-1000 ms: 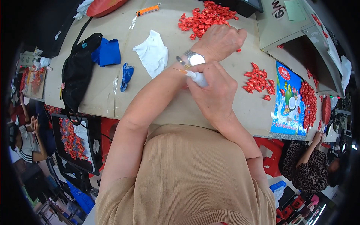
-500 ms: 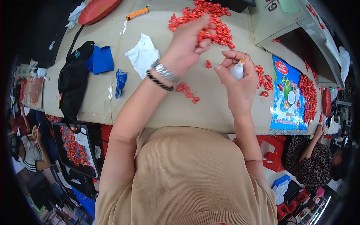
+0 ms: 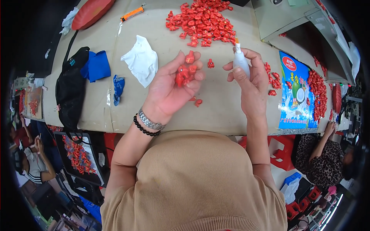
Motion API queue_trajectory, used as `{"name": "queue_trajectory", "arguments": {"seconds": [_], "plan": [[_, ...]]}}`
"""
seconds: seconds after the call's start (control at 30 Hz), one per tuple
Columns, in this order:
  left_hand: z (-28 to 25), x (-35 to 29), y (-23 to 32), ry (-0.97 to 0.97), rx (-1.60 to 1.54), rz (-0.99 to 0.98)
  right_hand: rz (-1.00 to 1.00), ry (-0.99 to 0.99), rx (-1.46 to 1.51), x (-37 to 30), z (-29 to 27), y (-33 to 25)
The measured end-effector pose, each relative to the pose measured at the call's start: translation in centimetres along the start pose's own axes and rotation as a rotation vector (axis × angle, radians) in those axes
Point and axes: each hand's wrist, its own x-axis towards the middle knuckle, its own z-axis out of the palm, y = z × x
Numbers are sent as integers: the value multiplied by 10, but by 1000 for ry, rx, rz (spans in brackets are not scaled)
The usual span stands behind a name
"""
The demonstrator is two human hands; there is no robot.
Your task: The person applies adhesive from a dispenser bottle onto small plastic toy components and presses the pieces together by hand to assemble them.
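Note:
Several small red plastic pieces lie in the cupped palm of my left hand, its fingers curled around them. One more piece sits up at the fingertips. My right hand grips a small white squeeze bottle upright, its thin orange-tipped nozzle pointing away from me. Between the hands a single red piece rests on the table. Beyond them spreads a large heap of the same red pieces. A couple of paler red pieces lie just below my left hand, partly hidden by it.
Left on the table are a white cloth, a blue cloth, a black bag, an orange cutter and a red dish. At right are a blue printed sheet, more red pieces and a grey cabinet.
My left hand has drawn back from the heap and turned palm up, showing red pieces in it. My right hand has tipped the bottle more upright.

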Motion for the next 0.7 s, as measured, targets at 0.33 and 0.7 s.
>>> {"name": "queue_trajectory", "arguments": {"seconds": [0.33,0.7], "plan": [[-6,-6,-11,7,55,22,-29,11,181,-10,-1,-3],[-6,-10,-23,19,52,5,-212,113,365,-17,-8,6]]}}
